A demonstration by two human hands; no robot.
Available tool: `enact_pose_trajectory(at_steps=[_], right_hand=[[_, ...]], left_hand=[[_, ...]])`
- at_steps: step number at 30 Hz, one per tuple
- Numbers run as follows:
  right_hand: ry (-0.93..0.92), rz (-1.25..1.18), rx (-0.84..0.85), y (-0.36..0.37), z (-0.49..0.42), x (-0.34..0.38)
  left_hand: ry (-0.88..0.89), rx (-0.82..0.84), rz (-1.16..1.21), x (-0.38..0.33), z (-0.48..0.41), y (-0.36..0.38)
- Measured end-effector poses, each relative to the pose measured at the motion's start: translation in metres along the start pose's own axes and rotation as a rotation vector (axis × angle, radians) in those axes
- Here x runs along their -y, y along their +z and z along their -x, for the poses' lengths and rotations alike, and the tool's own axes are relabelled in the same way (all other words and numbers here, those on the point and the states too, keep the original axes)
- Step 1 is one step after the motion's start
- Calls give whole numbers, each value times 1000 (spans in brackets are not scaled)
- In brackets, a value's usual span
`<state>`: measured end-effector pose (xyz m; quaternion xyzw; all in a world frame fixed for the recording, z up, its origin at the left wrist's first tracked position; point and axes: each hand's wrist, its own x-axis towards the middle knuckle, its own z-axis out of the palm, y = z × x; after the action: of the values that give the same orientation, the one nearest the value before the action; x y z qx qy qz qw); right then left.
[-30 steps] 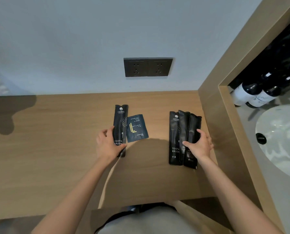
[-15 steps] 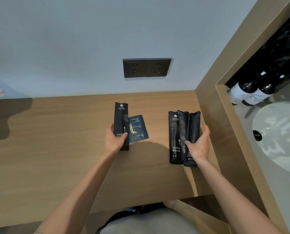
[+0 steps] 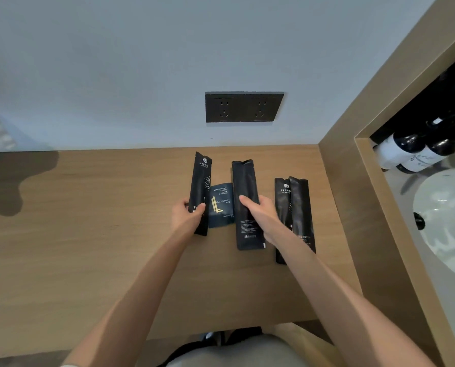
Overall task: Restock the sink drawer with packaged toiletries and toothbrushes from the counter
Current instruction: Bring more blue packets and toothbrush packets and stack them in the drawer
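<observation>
left hand [image 3: 188, 217] clamps our toothbrush pouch [image 3: 200, 193] upright-tilted | right hand [image 3: 261, 213] grips second pouch [image 3: 245, 205], long axis pointing away from us | flat sachet [image 3: 221, 205] lies between, on desk [image 3: 88, 234] | two pouches [image 3: 292, 207] just right, nearer our right hand

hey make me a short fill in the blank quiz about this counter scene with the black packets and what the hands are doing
1. The left hand grips one long black packet, and the right hand grips ____ long black packet.
2. The small square packet between the hands is dark ____.
3. The black power sockets are mounted on the ____.
4. The packets lying untouched by the wooden divider number ____.

Missing words: one; blue; wall; two
</observation>
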<state>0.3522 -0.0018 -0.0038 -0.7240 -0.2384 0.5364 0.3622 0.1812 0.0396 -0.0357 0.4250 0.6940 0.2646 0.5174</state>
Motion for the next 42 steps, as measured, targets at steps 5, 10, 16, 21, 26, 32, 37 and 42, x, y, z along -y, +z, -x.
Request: enact_pose_trajectory(at_steps=[5,10,16,21,26,32,37,42], right_hand=[[-23,57,15,21,-10,-2],[-34,114,-34,30,-11,-7],[-21,57,-106,30,-13,-11],[7,51,-158,20,-12,-9],[-34,-56,-199,-11,14,2],[-143,-173,-156,-69,84,19],[-159,-207,-125,-108,145,12],[-238,-179,-157,-150,201,-13]], left_hand=[[19,59,-5,7,0,2],[89,80,-81,6,3,7],[94,96,-107,5,0,5],[23,124,-52,5,3,2],[-16,157,73,-5,20,-15],[154,271,211,-27,78,-35],[315,497,142,-40,137,-18],[468,541,-36,-41,200,22]])
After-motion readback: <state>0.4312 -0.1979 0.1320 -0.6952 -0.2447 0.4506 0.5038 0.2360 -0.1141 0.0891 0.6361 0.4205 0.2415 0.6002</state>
